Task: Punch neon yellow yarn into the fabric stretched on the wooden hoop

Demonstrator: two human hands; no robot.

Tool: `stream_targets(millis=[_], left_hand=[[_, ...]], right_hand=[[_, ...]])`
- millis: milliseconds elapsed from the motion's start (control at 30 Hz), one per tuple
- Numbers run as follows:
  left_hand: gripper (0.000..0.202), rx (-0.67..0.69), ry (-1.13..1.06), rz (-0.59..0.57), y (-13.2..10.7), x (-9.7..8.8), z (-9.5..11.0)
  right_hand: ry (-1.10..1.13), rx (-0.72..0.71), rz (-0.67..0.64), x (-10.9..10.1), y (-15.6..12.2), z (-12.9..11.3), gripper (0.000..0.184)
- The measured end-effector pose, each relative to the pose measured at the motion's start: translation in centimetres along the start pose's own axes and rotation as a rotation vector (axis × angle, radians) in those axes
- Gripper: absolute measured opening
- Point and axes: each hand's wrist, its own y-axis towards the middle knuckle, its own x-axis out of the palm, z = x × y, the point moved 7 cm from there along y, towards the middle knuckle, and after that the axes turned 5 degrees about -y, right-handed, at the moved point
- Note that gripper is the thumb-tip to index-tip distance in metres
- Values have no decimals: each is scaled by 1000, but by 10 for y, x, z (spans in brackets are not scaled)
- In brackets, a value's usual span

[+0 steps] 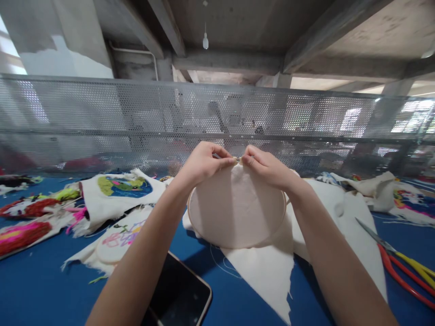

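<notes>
A round wooden embroidery hoop [193,226] with plain cream cloth [236,208] stretched in it stands tilted up from the blue table. My left hand [204,162] and my right hand [267,166] both pinch the hoop's top edge, fingers closed around the small fastening there. Loose cream cloth [268,271] hangs out below the hoop and spreads to the right.
A black phone [180,294] lies near my left forearm. Red and yellow handled scissors [401,262] lie at the right. Embroidered cloth pieces [122,188] and bright yarn work [20,235] cover the left. A perforated metal screen [102,117] runs along the table's far side.
</notes>
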Motion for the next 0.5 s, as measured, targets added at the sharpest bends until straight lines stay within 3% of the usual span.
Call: stream_targets(millis=[133,300,500], left_hand=[[26,-14,4,-5,0,0,0],[27,-8,10,-7,0,-1,0],[26,-7,20,-8,-1,-1,0]], right_hand=[[21,-30,-2,0,0,-1,33],[99,62,-14,2,0,6,29],[-6,5,37,-1,1,0,28]])
